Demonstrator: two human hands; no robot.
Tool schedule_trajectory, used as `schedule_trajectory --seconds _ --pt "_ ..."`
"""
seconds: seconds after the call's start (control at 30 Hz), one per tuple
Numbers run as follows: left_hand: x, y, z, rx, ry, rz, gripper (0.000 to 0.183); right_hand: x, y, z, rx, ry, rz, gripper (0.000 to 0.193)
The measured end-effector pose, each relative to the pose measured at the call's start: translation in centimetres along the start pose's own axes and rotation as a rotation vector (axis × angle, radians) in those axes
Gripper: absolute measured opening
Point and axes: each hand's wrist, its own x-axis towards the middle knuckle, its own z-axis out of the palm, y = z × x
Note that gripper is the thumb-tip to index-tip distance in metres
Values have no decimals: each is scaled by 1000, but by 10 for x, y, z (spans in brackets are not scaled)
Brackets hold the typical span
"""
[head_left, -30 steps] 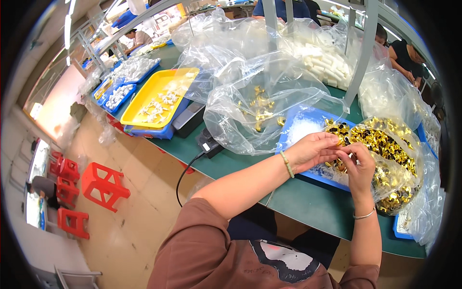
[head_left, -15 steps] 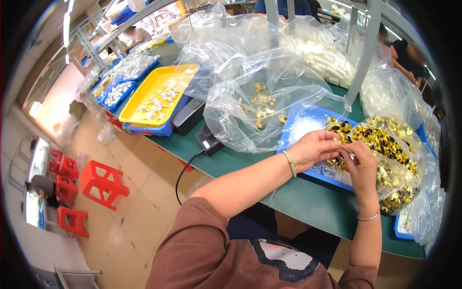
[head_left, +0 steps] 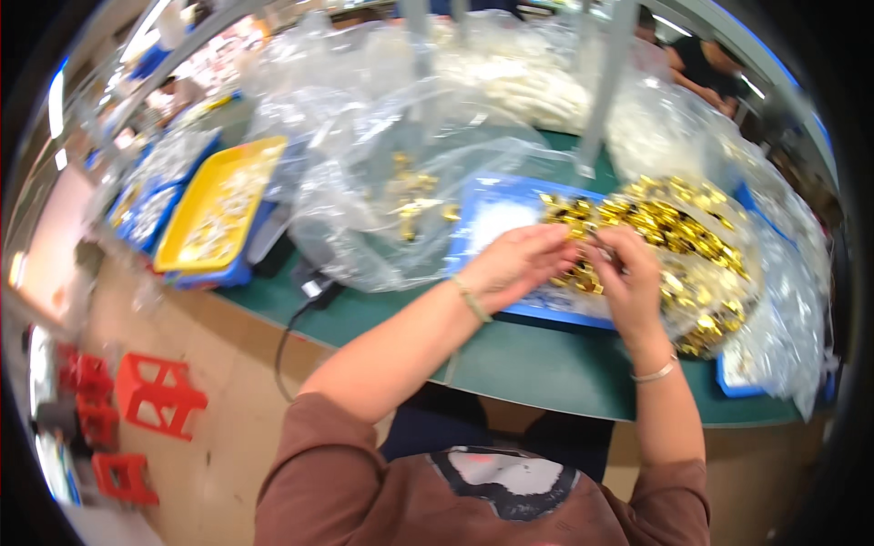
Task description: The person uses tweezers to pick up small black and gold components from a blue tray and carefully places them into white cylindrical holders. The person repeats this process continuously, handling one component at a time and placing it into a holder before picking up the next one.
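Note:
My left hand (head_left: 517,266) and my right hand (head_left: 630,273) meet fingertip to fingertip over the near side of a shallow blue tray (head_left: 546,310). Both have the thumb and fingers pinched together. Whatever lies between them is too small and blurred to name. In the tray's left half is a heap of small white pieces (head_left: 505,217). Shiny gold pieces (head_left: 572,211) fill its far right part, behind my fingertips. More gold pieces spill from a clear plastic bag (head_left: 739,300) just right of my right hand.
Left of the tray sits a large clear bag (head_left: 341,246) with some gold pieces in it. A yellow tray (head_left: 173,257) of white parts stands at the far left, beside blue trays. A grey metal post (head_left: 603,100) rises behind. Red stools (head_left: 159,396) stand on the floor.
The whole view has swung, so the table and trays appear further left and the picture is blurred. My hands stay together over the blue tray, still pinched.

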Motion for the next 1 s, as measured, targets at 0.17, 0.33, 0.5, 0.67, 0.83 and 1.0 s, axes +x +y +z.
schedule_trajectory --seconds 0.17,0.33,0.5,0.67,0.83,1.0 --pt "-7 8 15 55 53 -40 23 1 4 -5 126 -41 130 9" --pt "-6 7 15 94 62 -32 22 0 6 -5 144 -55 97 12" --pt "-5 7 16 122 84 -37 22 0 2 -5 101 -60 117 10" --pt "-8 9 16 204 96 -50 22 1 1 -6 109 -84 171 9" --pt "-7 7 19 204 123 -26 24 2 -4 -11 101 -124 221 9" --pt "-7 7 15 231 133 -33 23 2 7 -8 77 -126 100 10"
